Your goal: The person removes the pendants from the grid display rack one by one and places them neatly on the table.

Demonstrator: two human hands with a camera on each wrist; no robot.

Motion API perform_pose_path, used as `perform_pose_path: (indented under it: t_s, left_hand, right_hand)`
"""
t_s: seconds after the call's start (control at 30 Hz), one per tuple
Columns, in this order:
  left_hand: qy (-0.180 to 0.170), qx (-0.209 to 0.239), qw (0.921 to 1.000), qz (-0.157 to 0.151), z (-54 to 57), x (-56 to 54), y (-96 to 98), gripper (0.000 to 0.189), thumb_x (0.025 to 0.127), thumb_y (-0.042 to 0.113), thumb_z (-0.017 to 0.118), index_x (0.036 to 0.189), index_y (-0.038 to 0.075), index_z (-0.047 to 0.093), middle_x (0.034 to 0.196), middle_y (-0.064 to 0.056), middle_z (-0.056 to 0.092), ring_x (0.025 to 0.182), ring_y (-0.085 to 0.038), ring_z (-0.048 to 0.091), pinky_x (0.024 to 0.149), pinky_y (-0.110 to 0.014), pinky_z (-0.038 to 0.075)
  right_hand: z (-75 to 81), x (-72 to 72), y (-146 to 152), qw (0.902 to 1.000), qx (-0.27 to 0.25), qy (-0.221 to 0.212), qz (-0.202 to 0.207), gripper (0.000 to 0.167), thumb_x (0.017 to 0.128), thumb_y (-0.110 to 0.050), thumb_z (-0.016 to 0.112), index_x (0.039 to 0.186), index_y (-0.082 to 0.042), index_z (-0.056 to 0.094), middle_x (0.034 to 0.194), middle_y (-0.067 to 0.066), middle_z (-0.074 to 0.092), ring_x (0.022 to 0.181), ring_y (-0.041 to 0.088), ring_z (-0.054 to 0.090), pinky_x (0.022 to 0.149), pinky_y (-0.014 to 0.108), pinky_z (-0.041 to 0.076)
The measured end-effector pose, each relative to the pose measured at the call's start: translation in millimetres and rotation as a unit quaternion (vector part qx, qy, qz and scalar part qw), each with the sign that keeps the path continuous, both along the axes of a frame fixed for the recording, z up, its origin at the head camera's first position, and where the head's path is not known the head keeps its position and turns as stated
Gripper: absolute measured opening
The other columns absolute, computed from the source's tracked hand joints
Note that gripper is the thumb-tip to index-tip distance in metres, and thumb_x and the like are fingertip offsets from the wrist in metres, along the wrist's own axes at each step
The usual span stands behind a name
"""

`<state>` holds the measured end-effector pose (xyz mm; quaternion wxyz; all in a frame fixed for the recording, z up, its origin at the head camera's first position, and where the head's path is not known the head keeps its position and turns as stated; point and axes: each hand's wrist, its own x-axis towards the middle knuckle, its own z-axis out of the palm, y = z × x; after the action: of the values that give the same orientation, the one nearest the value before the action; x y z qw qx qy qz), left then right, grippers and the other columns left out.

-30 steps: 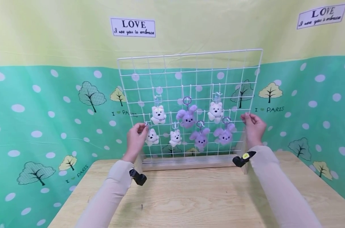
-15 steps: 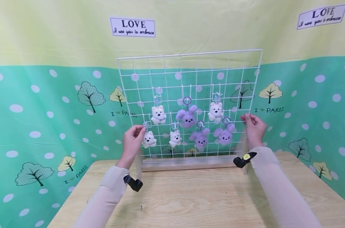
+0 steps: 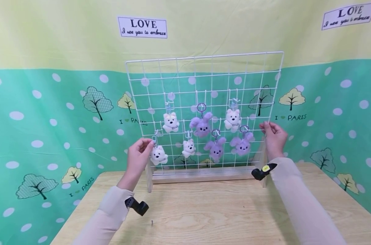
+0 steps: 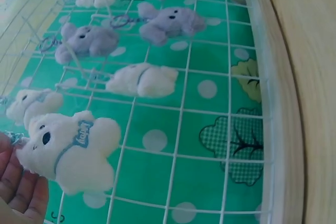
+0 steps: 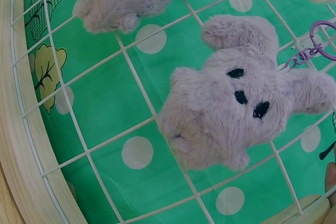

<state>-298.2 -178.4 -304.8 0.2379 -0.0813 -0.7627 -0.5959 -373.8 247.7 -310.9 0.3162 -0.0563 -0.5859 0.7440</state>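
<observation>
Thumb and fingers of my left hand (image 3: 138,157) pinch the clear clasp of a white plush dog keychain (image 3: 158,155), just in front of the lower left of a white wire grid rack (image 3: 205,57). Seen by the left wrist camera, the dog (image 4: 79,153) wears a grey-blue band with a small tag, and its clasp is at the fingertips. A white hook (image 3: 157,133) sticks out above the keychain, apart from it. My right hand (image 3: 275,139) holds the grid's right edge. Close to the right wrist camera hangs a purple plush rabbit keychain (image 5: 226,98).
On the grid's other hooks hang three white dog keychains, one at lower centre (image 3: 189,148), and three purple rabbit keychains, one in the upper row (image 3: 201,126). A wooden base (image 3: 203,176) supports the grid on the wooden table (image 3: 203,211). A patterned curtain hangs behind.
My left hand has moved down and left, bringing the white dog keychain off its hook at the lower left. The right hand stays at the grid's edge.
</observation>
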Motion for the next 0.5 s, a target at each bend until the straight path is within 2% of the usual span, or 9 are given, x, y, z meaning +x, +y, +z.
perform_pose_path:
  t_s: [0.33,0.5]
  left_hand:
    - [-0.065,-0.014,0.9975,-0.023,-23.9,14.5,-0.8,0.018,0.095,0.012,0.056,0.107,0.0,0.06,0.104,-0.013,0.065,0.085,-0.009,0.06,0.075,-0.017,0.052]
    - [-0.079,0.008,0.996,-0.04,-40.4,20.0,5.6,0.015,0.093,0.006,0.056,0.104,-0.004,0.06,0.1,-0.014,0.066,0.083,-0.009,0.061,0.076,-0.019,0.052]
  right_hand:
    - [-0.3,1.4,-0.3,0.9999,0.011,0.003,-0.004,0.039,0.087,-0.027,0.065,0.116,-0.002,0.061,0.093,-0.005,0.071,0.09,0.007,0.066,0.087,0.019,0.049]
    - [-2.9,-2.6,0.9,0.9999,0.012,0.003,-0.005,0.04,0.086,-0.029,0.065,0.116,-0.002,0.061,0.092,-0.006,0.07,0.091,0.008,0.065,0.087,0.017,0.049]
